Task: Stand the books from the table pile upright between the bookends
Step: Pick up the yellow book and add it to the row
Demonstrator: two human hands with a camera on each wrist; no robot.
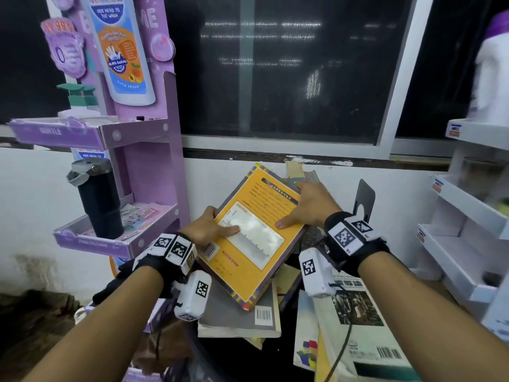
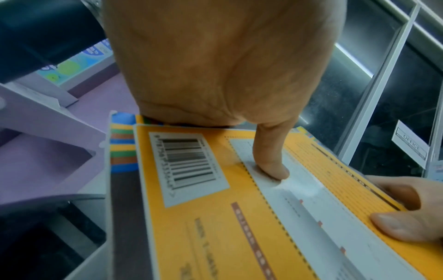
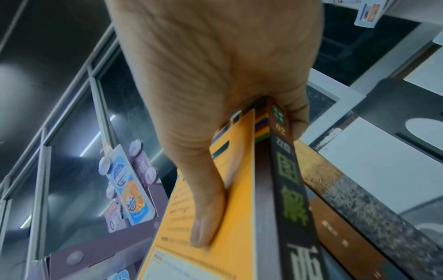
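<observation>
While both hands [image 1: 205, 228] [image 1: 308, 205] clamp orange book [image 1: 248, 244], long axis tilts away-right.

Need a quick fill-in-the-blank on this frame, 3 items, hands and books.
1. Both hands grip one book whose back cover is mostly ____.
2. The left hand lays its ____ flat on the yellow book.
3. The black bookend stands behind the ____ hand.
4. The black tumbler stands on the ____ display stand.

Missing: yellow; thumb; right; purple
</observation>
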